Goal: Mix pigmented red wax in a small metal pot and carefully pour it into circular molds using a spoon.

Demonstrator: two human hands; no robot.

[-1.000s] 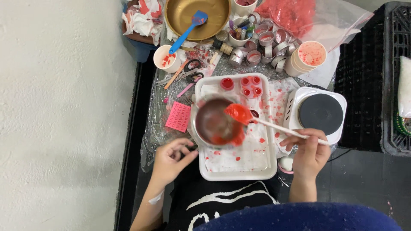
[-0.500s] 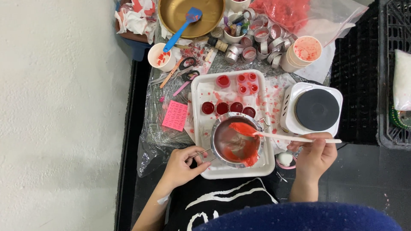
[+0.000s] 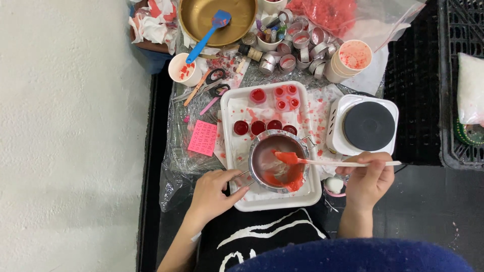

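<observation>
Down near the person's body, the left hand [image 3: 214, 194] is closed around the thin wire handle of a small round steel melting pot [image 3: 279, 160], fingers curled over it at the pot's near left side. That pot sits over the near half of a white rectangular plastic tray [image 3: 237, 98] on the table, with red wax pooled along its near inner wall. Meanwhile the right hand [image 3: 369, 177] pinches the pale stick handle of a red-smeared spatula [image 3: 302, 160], whose blade lies inside the pot and touches the wax. Just beyond the pot, a row of four small round cups filled with dark red wax [image 3: 265, 126] stands on the tray, and farther off a single red cup [image 3: 257, 94] sits beside a cluster of four [image 3: 286, 97]. Right of the tray stands a white electric hot plate with a black round top [image 3: 368, 125]. Left of the tray lies a pink square note [image 3: 203, 137]. At the far edge sits a gold bowl holding a blue spatula [image 3: 218, 19].
</observation>
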